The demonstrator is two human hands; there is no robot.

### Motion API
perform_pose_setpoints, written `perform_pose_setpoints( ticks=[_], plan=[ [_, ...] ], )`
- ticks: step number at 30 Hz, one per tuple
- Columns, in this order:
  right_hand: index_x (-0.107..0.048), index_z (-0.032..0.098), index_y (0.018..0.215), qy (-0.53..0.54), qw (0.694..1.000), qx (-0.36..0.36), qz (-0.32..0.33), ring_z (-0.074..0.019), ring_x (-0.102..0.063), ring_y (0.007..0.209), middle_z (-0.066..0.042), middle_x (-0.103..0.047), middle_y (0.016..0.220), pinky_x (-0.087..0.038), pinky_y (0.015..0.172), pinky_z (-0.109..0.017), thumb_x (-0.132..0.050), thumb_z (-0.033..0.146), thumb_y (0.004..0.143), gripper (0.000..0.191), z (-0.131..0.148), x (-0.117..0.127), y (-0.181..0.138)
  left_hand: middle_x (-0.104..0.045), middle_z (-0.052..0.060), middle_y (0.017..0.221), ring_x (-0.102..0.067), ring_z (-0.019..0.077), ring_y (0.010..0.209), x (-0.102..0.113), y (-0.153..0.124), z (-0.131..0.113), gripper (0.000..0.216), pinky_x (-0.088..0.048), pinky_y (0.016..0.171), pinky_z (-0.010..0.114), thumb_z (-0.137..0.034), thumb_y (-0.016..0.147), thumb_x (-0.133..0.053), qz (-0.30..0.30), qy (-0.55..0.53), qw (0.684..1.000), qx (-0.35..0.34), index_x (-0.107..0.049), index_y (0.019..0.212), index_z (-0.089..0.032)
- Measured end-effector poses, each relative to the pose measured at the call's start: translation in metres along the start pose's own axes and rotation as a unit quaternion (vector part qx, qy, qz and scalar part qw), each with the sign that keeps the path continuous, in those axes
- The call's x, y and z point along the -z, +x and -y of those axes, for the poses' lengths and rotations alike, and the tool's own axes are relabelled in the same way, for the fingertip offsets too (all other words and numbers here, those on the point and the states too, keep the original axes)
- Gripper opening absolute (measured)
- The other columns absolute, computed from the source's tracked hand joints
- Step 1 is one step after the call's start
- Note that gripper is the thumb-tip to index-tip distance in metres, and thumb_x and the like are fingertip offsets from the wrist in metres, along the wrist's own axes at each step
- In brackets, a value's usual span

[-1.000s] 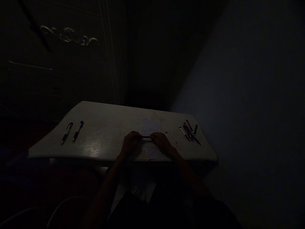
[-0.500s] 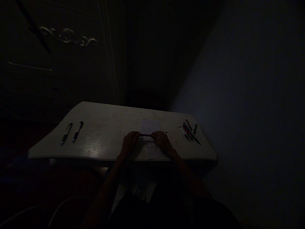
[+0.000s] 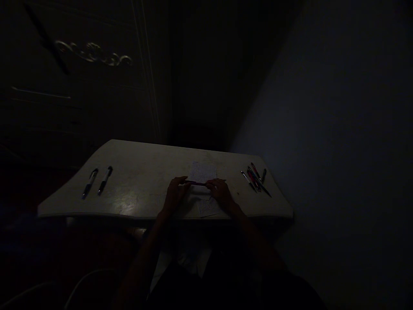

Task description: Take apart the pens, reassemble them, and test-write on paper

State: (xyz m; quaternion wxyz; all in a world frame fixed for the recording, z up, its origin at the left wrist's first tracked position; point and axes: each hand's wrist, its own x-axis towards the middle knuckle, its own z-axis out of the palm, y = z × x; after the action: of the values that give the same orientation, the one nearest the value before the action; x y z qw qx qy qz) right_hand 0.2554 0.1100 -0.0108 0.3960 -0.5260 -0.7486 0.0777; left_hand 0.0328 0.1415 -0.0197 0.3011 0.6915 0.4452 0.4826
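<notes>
The scene is very dim. My left hand (image 3: 174, 194) and my right hand (image 3: 220, 192) meet over the middle of a small pale table (image 3: 135, 189). Between their fingertips they hold a thin dark pen (image 3: 196, 183) lying level, one end in each hand. Under the hands lies a sheet of paper (image 3: 202, 172) with faint writing on it; its near part is hidden by my hands.
Two pens (image 3: 97, 181) lie side by side at the table's left end. Several pens (image 3: 256, 177) lie in a loose pile at the right end. A dark cabinet with an ornate handle (image 3: 93, 52) stands behind, and a wall (image 3: 322, 129) rises on the right.
My hands have drawn slightly apart, so more of the pen shows between them. The pens at both table ends have not moved.
</notes>
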Motion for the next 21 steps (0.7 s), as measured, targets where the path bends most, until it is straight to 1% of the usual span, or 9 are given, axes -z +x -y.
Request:
perform_pose_setpoints(
  ticks=[3,5,8,10,12,14,17,19,21],
  plan=[
    [-0.07,0.019,0.089,-0.011,1.0,0.011,0.006,-0.0187,-0.064,0.085,-0.006,-0.072,0.088,-0.044,0.084,-0.032,-0.057,0.028,0.094,0.017,0.0022,0.0018,0.0015,-0.069,0.007,0.09,-0.064,0.0207,0.086,-0.0002,0.0008,0.0025,0.034,-0.05,0.079,0.034,-0.045,0.092,-0.047,0.027,0.007,0.999,0.023,-0.069,0.092,-0.019],
    [-0.07,0.019,0.09,-0.016,1.0,0.013,0.016,-0.019,-0.064,0.086,-0.007,-0.072,0.089,-0.043,0.085,-0.033,-0.057,0.027,0.094,0.016,0.0028,0.0031,0.0019,-0.07,0.007,0.091,-0.064,0.0205,0.084,0.0008,0.0008,0.0031,0.03,-0.051,0.076,0.033,-0.044,0.09,-0.051,0.032,-0.002,0.999,0.032,-0.069,0.091,-0.019],
    [-0.07,0.02,0.091,-0.015,1.0,0.008,0.019,-0.0193,-0.064,0.087,-0.007,-0.072,0.09,-0.044,0.085,-0.033,-0.056,0.028,0.094,0.017,0.0016,0.0041,0.0012,-0.069,0.008,0.102,-0.064,0.0212,0.093,0.003,0.0,0.0013,0.025,-0.051,0.08,0.034,-0.038,0.086,-0.057,0.05,-0.02,0.999,-0.003,-0.067,0.1,-0.02],
    [-0.07,0.019,0.091,-0.012,1.0,0.003,0.012,-0.0196,-0.064,0.087,-0.007,-0.072,0.09,-0.044,0.084,-0.033,-0.056,0.028,0.094,0.017,0.0004,0.0043,0.0002,-0.065,0.009,0.115,-0.062,0.0219,0.103,0.0039,-0.001,-0.001,0.032,-0.05,0.086,0.035,-0.035,0.084,-0.059,0.054,-0.038,0.997,-0.031,-0.063,0.112,-0.02],
    [-0.07,0.019,0.091,-0.012,1.0,0.003,0.009,-0.0197,-0.064,0.087,-0.007,-0.072,0.09,-0.044,0.084,-0.033,-0.056,0.028,0.094,0.017,0.0003,0.0045,-0.0007,-0.06,0.01,0.126,-0.058,0.0225,0.112,0.0034,-0.0016,-0.0028,0.046,-0.049,0.089,0.036,-0.036,0.082,-0.063,0.031,-0.045,0.998,-0.033,-0.057,0.124,-0.02],
    [-0.07,0.019,0.091,-0.016,1.0,0.006,0.014,-0.0195,-0.064,0.087,-0.007,-0.072,0.09,-0.044,0.084,-0.033,-0.056,0.027,0.094,0.016,0.0017,0.005,-0.0011,-0.06,0.011,0.125,-0.058,0.0225,0.111,0.0019,-0.0016,-0.003,0.052,-0.049,0.088,0.036,-0.041,0.082,-0.064,0.006,-0.036,0.999,-0.01,-0.054,0.127,-0.019],
    [-0.07,0.02,0.091,-0.019,1.0,0.008,0.01,-0.0194,-0.063,0.087,-0.007,-0.072,0.09,-0.043,0.084,-0.034,-0.056,0.029,0.094,0.017,0.0055,0.0057,-0.0003,-0.067,0.009,0.105,-0.062,0.0213,0.097,-0.0007,-0.0004,-0.0006,0.036,-0.05,0.083,0.035,-0.047,0.088,-0.055,0.018,-0.003,1.0,0.014,-0.064,0.108,-0.019],
    [-0.07,0.02,0.09,-0.017,1.0,0.014,-0.001,-0.0192,-0.063,0.086,-0.006,-0.072,0.089,-0.043,0.084,-0.034,-0.057,0.031,0.094,0.017,0.0074,0.006,0.0007,-0.068,0.008,0.094,-0.063,0.0207,0.088,-0.001,0.0003,0.0017,0.033,-0.051,0.078,0.034,-0.047,0.09,-0.051,0.038,0.012,0.999,0.022,-0.067,0.093,-0.019],
    [-0.07,0.02,0.088,-0.012,1.0,0.024,-0.005,-0.0187,-0.063,0.084,-0.006,-0.072,0.087,-0.043,0.083,-0.033,-0.059,0.031,0.093,0.017,0.008,0.006,0.0015,-0.069,0.007,0.092,-0.064,0.0202,0.084,0.0002,0.0005,0.0033,0.029,-0.051,0.075,0.033,-0.045,0.089,-0.053,0.048,0.007,0.999,0.02,-0.067,0.091,-0.019]
  ],
)
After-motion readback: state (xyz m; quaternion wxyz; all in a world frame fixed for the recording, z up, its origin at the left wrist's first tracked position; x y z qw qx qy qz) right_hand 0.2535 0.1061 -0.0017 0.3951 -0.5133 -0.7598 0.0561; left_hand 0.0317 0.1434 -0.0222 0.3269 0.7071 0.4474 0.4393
